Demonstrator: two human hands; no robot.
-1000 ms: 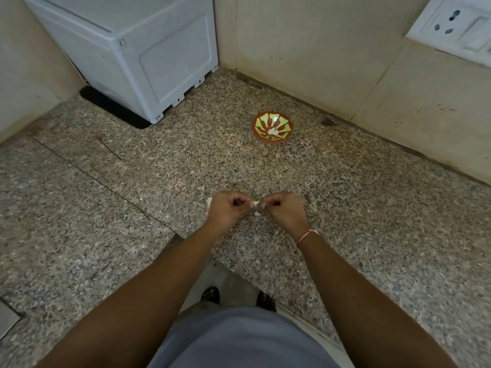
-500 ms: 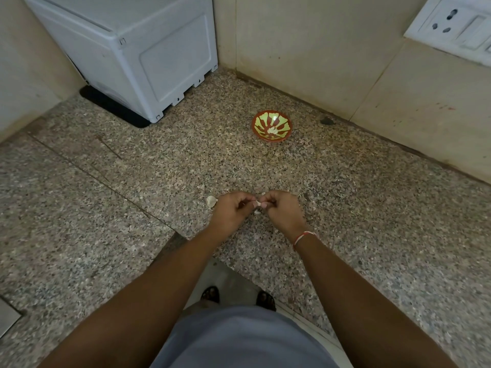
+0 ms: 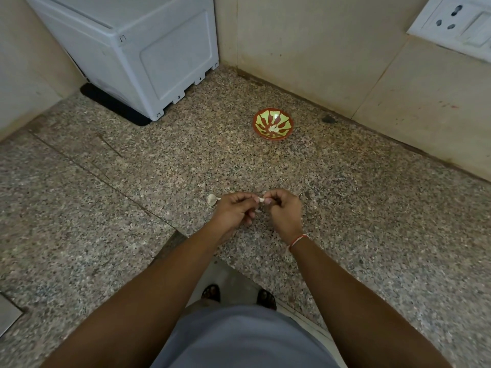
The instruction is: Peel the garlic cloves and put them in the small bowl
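Left hand: your left hand [image 3: 235,209] sits just left of the frame's centre, above the counter [image 3: 372,208], fingers curled, pinching one end of a garlic clove [image 3: 261,200] between thumb and fingertip.
Right hand: your right hand [image 3: 284,209] is just beside the left, knuckles up, fingers curled in, pinching the other end of the same clove; a red and white thread [image 3: 298,240] circles its wrist.
Clove in hand: small and pale, held between the two hands, which nearly touch; you cannot tell how much skin is still on it.
Loose garlic: a white piece of garlic [image 3: 211,199] lies on the counter just left of your left hand; whether it is a clove or only skin is unclear.
Small bowl: the red and green small bowl [image 3: 273,123] stands upright in the upper middle of the frame, near the wall, well apart from your hands, with pale cloves [image 3: 273,128] in its bottom.
Upper left: a white plastic box [image 3: 138,49] stands on a black mat [image 3: 114,106].
Upper right: a white wall socket [image 3: 457,25].
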